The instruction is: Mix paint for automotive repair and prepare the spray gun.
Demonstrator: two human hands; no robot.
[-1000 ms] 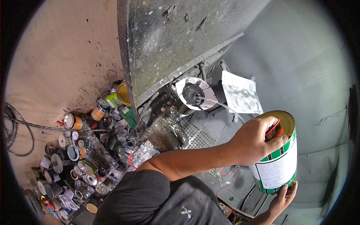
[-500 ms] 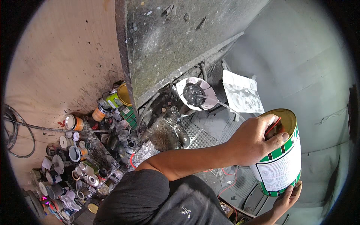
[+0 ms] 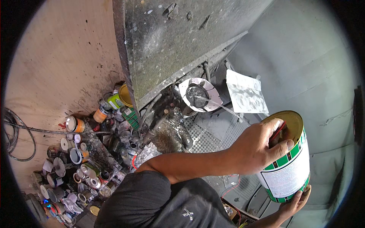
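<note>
A large green and white metal can (image 3: 287,173) with a gold top is held tilted in both hands. My left hand (image 3: 266,142) grips its upper rim, with the thumb over the edge; a thin red edge shows between the fingers. Under the can's lower end, my right hand (image 3: 295,201) supports it with curled fingers. A thin clear stream (image 3: 224,108) runs from beside my left hand into a white paper funnel (image 3: 211,91) with dark liquid inside. The spout is hidden behind my left hand. What holds the funnel is mostly hidden too.
A dirty metal panel (image 3: 182,41) rises behind the funnel. Beside it lies a smudged white sheet (image 3: 246,91). Several used paint cans (image 3: 78,155) crowd the left floor, near a black hose (image 3: 19,129). Perforated metal (image 3: 201,133) lies below the funnel; a red wire (image 3: 236,184) runs nearby.
The can and both hands have shifted slightly right and down. The stream looks clearer, and the liquid in the funnel looks greyer.
</note>
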